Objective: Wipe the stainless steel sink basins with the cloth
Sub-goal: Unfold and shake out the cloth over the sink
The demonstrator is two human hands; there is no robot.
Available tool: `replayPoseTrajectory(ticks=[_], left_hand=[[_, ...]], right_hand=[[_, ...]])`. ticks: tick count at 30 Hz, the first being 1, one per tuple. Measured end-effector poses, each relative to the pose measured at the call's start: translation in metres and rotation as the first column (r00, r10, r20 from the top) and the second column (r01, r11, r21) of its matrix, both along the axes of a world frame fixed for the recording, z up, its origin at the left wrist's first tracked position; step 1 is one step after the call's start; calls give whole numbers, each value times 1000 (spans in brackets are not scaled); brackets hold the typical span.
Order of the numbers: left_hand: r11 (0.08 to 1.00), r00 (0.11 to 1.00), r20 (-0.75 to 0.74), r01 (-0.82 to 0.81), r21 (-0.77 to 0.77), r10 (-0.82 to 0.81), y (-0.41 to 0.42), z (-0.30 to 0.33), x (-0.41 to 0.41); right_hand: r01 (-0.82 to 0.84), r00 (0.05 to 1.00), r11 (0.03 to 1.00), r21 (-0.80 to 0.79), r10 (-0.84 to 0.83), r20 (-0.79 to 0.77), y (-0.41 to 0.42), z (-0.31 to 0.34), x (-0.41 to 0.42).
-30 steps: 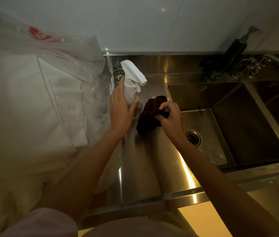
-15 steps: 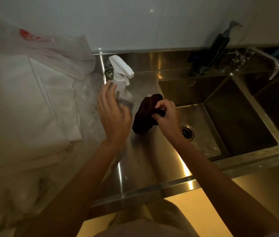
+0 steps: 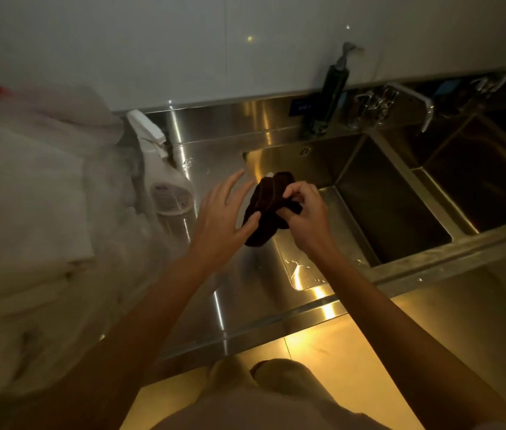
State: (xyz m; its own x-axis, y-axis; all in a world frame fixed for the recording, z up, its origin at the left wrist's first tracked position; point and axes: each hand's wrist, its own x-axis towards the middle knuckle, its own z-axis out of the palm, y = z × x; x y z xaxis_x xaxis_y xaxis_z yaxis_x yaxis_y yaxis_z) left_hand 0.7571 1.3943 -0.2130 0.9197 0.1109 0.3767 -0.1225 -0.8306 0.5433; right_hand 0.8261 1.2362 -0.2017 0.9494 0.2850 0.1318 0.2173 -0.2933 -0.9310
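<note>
My right hand (image 3: 304, 212) pinches a dark brown cloth (image 3: 265, 206), which hangs bunched above the steel drainboard (image 3: 230, 274) at the left rim of the near sink basin (image 3: 394, 206). Beside the cloth on its left, my left hand (image 3: 223, 218) has its fingers spread, with the thumb touching the cloth's lower edge. A second basin (image 3: 487, 181) lies further right. A white spray bottle (image 3: 164, 181) stands alone on the drainboard, to the left of my left hand.
Clear plastic bags with white fabric (image 3: 28, 197) pile up on the left of the counter. A dark soap pump bottle (image 3: 332, 88) and a steel tap (image 3: 400, 100) stand behind the basins. The counter's front edge (image 3: 245, 330) runs across below my forearms, with tiled floor beneath.
My left hand let go of the spray bottle and moved right to the cloth. The bottle now stands alone. My view has shifted, showing more of the basins.
</note>
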Motion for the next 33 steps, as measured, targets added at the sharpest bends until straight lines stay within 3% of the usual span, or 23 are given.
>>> replayPoseTrajectory(ticks=[5, 10, 17, 22, 24, 27, 33], left_hand=[[982, 976, -118, 189, 13, -186, -57, 11, 34], [922, 910, -259, 242, -303, -324, -121, 26, 66], [890, 852, -288, 366, -272, -438, -173, 26, 95], [898, 870, -269, 339, -282, -413, -193, 27, 106], [851, 842, -308, 287, -441, -444, -194, 33, 109], [705, 803, -299, 198, -681, -515, -189, 40, 114], [687, 755, -295, 270, -674, -586, -177, 48, 119]], right_hand=[[38, 998, 999, -8, -37, 54, -64, 6, 14], [93, 987, 996, -14, -90, 135, -127, -1, 22], [153, 979, 988, 32, -156, 132, -187, -3, 35], [134, 985, 989, 61, -140, 106, -209, 0, 38], [132, 982, 989, 60, -139, 126, -214, 0, 38], [159, 975, 984, 85, -170, 143, -215, 1, 37], [186, 955, 979, 83, -200, 219, -206, 0, 24]])
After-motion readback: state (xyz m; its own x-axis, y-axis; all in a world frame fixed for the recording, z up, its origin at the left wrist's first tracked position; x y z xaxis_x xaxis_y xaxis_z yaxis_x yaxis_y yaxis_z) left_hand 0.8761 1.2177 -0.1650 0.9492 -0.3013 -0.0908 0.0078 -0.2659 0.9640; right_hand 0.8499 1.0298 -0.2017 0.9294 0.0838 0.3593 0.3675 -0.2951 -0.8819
